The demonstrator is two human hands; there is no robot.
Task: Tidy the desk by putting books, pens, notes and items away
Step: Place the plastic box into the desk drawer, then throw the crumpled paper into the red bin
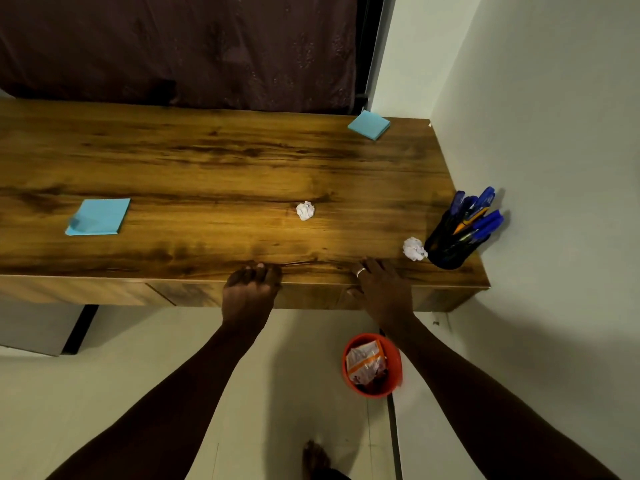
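Observation:
The wooden desk (207, 161) carries two blue sticky-note pads: one pad (98, 217) at the left, another pad (369, 125) at the far right corner. A crumpled white paper ball (305, 210) lies mid-desk. A second paper ball (414, 248) rests beside a black pen holder (453, 242) full of blue pens at the right wall. My left hand (250, 289) rests on the desk's front edge, fingers curled over it, holding nothing. My right hand (382, 285), a ring on one finger, lies flat on the front edge with fingers spread, a short way left of the second ball.
An orange bin (373, 365) holding a snack wrapper stands on the floor under my right forearm. A white wall bounds the desk on the right, and a dark curtain (173, 46) hangs behind it. A bare foot (316, 459) shows at the bottom.

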